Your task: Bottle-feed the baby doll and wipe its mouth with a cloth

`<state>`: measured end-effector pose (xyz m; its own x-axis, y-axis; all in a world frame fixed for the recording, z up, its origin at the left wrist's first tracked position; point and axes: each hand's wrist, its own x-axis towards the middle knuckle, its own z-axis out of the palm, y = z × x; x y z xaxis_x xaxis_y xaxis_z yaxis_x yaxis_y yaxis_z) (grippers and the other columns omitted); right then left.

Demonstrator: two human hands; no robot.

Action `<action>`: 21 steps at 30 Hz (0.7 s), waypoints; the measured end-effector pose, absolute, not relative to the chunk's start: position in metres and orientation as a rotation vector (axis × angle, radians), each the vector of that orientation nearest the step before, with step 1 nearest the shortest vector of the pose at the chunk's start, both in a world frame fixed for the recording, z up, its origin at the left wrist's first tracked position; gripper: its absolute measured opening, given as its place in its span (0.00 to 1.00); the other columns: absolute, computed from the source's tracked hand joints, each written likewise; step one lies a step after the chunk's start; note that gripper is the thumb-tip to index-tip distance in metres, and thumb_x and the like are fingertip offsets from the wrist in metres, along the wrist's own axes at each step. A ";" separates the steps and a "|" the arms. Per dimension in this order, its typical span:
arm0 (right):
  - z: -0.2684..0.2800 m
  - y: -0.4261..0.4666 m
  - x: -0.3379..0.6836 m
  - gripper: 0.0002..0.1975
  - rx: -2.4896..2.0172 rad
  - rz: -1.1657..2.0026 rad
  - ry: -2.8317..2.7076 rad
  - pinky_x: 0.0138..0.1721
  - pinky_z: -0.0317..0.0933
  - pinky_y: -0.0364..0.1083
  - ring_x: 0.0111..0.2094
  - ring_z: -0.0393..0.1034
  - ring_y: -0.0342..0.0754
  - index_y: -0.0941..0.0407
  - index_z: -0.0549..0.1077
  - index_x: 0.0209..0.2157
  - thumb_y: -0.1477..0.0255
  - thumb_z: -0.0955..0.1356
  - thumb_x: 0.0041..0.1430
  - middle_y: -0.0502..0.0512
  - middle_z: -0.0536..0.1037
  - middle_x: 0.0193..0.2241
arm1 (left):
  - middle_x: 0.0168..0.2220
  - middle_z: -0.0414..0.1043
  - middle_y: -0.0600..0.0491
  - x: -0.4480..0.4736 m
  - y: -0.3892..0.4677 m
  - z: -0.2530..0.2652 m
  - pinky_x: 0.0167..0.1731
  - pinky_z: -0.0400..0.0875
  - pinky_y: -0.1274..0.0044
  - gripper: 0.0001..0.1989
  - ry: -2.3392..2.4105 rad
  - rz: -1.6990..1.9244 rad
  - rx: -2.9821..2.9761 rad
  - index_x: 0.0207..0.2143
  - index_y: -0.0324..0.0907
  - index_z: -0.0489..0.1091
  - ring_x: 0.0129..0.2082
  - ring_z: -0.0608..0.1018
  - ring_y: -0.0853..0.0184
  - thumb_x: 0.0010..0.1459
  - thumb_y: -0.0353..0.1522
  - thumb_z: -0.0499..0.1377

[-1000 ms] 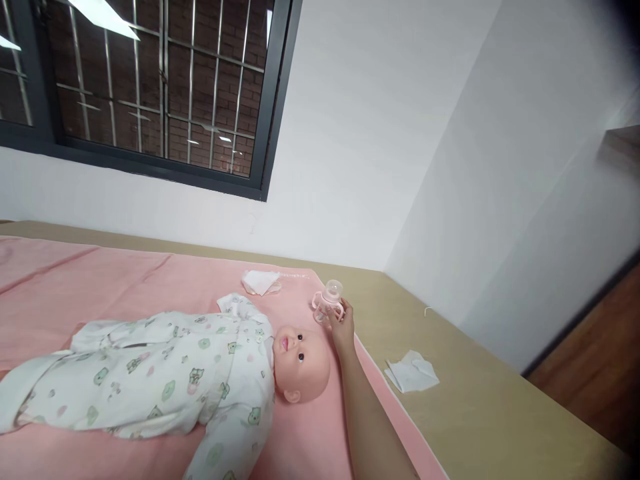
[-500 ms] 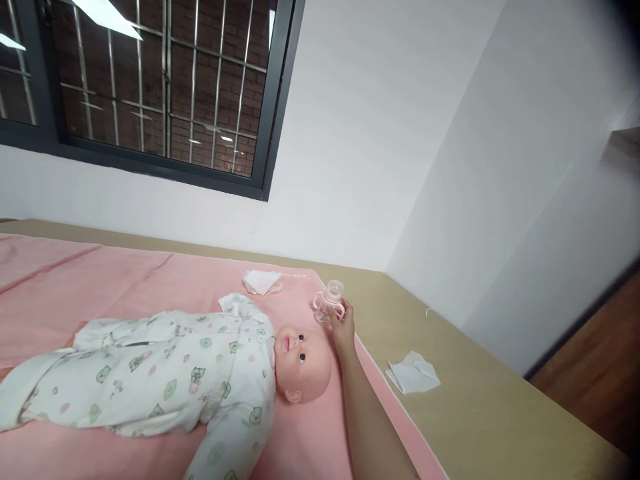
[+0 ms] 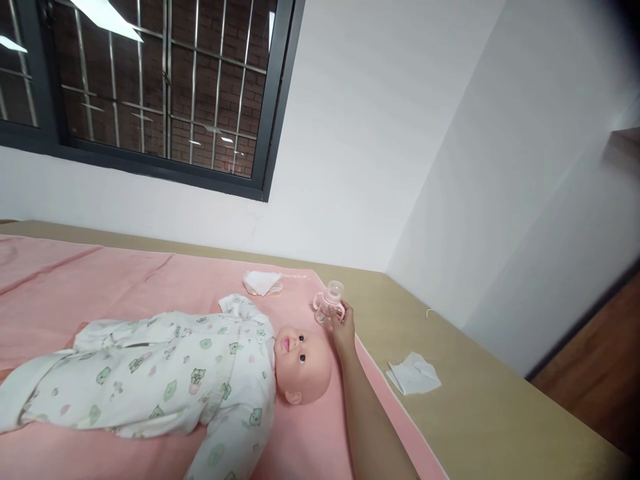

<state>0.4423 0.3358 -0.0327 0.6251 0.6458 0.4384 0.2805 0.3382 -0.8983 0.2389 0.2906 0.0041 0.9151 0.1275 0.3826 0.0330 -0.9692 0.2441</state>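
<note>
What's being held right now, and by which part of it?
The right hand holds the baby bottle, apparently by the handle on the picture's right side. The left hand is out of view.

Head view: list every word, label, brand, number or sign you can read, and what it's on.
Nothing legible, so nothing to quote.
Bottle: reddish print on the body, too small to read.
Mat: row of white marks along the far edge, perhaps lettering, too small to read.
No other text made out.
</note>
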 end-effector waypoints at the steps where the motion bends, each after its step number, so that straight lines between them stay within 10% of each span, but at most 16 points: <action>1: -0.033 0.335 0.442 0.39 -1.251 0.289 -0.920 0.48 0.68 0.54 0.48 0.72 0.55 0.56 0.62 0.54 0.49 0.70 0.46 0.64 0.72 0.52 | 0.49 0.71 0.48 0.240 0.289 0.004 0.43 0.74 0.68 0.15 0.125 0.577 2.838 0.49 0.39 0.69 0.44 0.75 0.63 0.65 0.38 0.55; 21: -0.024 0.326 0.434 0.37 -1.234 0.331 -0.989 0.54 0.63 0.58 0.53 0.69 0.57 0.54 0.61 0.57 0.53 0.71 0.48 0.63 0.69 0.56 | 0.41 0.80 0.52 0.244 0.289 0.015 0.25 0.71 0.73 0.13 0.163 0.507 2.787 0.36 0.48 0.79 0.34 0.82 0.57 0.60 0.34 0.53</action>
<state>0.4342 0.3263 -0.0242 0.5645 0.6932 0.4481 0.2843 0.3464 -0.8940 0.2438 0.2886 0.0151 0.9313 0.1633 0.3255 0.0565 -0.9478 0.3139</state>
